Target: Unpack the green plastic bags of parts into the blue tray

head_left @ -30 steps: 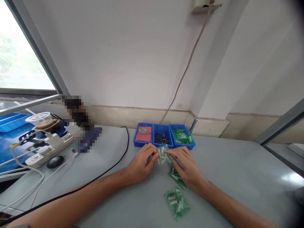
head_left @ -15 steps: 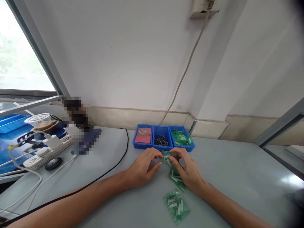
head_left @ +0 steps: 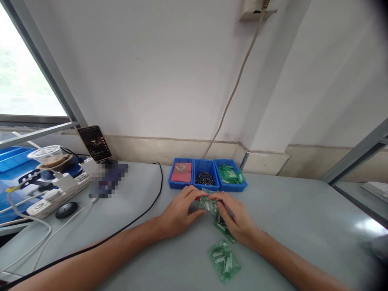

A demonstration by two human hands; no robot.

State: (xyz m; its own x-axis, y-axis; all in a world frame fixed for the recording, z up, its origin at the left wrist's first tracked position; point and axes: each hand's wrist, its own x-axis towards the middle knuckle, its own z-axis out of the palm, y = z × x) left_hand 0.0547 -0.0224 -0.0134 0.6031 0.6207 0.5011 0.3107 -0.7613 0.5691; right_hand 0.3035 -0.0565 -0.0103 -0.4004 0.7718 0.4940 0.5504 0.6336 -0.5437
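Note:
Between my two hands is a small green plastic bag (head_left: 208, 204) with pale and metallic pieces inside. My left hand (head_left: 184, 210) pinches its left edge with thumb and fingers. On the other side my right hand (head_left: 235, 216) grips it by the right edge. Partly beneath my right hand lies a second green bag (head_left: 222, 227) on the table. A third filled green bag (head_left: 224, 262) rests nearer to me. Just behind the hands stand three blue bins: one with a red card (head_left: 181, 173), one with dark screws (head_left: 204, 178), one with green bags (head_left: 229, 174).
A black cable (head_left: 133, 221) runs across the table under my left forearm. To the left are a phone (head_left: 95, 142) on a stand, a power strip (head_left: 57, 195), a black mouse-like object (head_left: 66, 210) and a lidded cup (head_left: 48, 155). A wall (head_left: 151, 81) closes the back.
My left fingers have closed on the bag, which has shifted slightly left and now lies between both hands. The view has turned slightly.

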